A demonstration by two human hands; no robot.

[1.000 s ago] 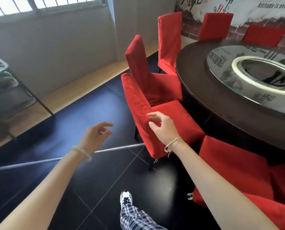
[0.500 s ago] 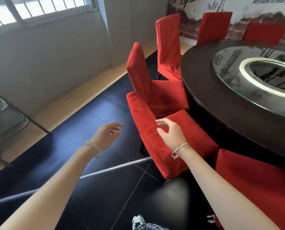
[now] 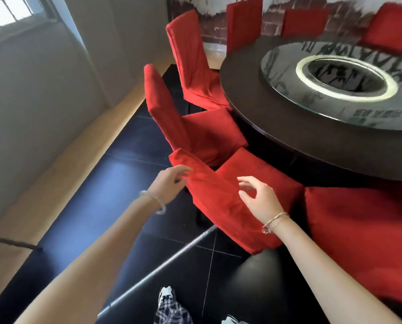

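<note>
Head view. The nearest chair [image 3: 218, 206] wears a red fabric cover and stands on the dark tiled floor [image 3: 125, 167]. Its seat is pushed toward the round counter [image 3: 277, 129] and its backrest faces the person.

Left grip [image 3: 169, 183]: released, fingers loosely extended and holding nothing. The fingertips lie at the left edge of the backrest, near its top. Whether they touch it cannot be confirmed. A pale bangle [image 3: 153, 202] sits on that wrist.

Right grip [image 3: 260, 199]: released, fingers spread and slightly curled, nothing between them. It hangs over the right side of the same backrest, in front of the seat. Contact with the fabric cannot be told. A thin metal bracelet [image 3: 273, 222] sits on that wrist.

A second red chair [image 3: 179, 122] stands just beyond the nearest one, touching it or nearly so. A third [image 3: 190, 61] stands farther along the counter's rim, and more red chairs line the far side. Another red chair [image 3: 359, 230] sits just to the right of the nearest one. A glass turntable [image 3: 324, 113] lies on the counter. One white and black shoe [image 3: 166, 294] shows at the lower edge.
</note>
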